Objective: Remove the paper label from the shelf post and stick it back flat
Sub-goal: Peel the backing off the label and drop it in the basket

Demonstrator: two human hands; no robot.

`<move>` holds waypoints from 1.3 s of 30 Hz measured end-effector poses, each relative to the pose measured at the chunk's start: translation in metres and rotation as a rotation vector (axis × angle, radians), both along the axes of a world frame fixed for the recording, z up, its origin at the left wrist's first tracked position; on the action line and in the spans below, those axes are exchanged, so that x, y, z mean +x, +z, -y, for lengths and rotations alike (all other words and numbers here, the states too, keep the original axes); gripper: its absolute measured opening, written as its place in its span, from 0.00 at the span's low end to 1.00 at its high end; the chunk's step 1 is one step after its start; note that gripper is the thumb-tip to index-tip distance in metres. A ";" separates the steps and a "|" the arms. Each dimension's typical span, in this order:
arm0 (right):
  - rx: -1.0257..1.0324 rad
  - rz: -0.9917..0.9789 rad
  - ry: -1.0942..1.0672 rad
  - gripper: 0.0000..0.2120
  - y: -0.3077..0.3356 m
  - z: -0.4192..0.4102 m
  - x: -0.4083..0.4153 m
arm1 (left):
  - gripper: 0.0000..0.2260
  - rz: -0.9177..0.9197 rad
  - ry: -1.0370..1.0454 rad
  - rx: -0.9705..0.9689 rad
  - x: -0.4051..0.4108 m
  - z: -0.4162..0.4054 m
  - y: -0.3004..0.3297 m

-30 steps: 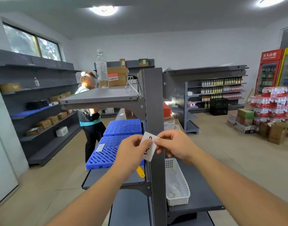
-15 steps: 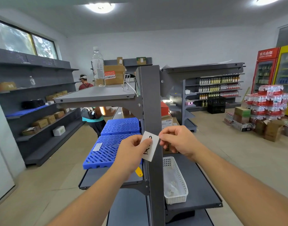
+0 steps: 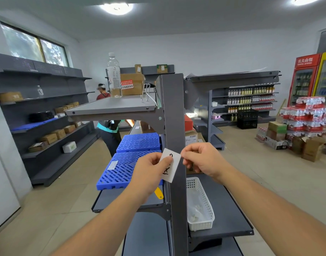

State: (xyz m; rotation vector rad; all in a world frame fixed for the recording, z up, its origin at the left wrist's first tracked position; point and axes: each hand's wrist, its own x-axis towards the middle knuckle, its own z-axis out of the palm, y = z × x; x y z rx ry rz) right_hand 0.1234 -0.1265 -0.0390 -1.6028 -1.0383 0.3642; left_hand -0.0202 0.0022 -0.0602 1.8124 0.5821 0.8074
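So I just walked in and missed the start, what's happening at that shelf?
A person is working on a paper label at the grey shelf post. The left hand pinches the label's left edge and the right hand pinches its top right corner. The label sits tilted in front of the post, not flat. Whether any of it is stuck to the post cannot be told.

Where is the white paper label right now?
The white paper label sits tilted, mid-frame, against the grey metal shelf post, pinched between both hands.
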 end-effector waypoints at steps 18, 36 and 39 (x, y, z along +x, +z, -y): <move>0.004 0.009 0.033 0.10 0.002 0.001 -0.010 | 0.09 0.051 0.147 0.195 -0.002 0.006 -0.001; 0.079 -0.048 0.095 0.10 -0.007 -0.003 -0.011 | 0.05 0.059 0.036 0.277 -0.004 0.019 0.006; 0.079 -0.043 0.090 0.10 -0.008 -0.002 -0.011 | 0.05 0.056 0.030 0.268 -0.004 0.021 0.007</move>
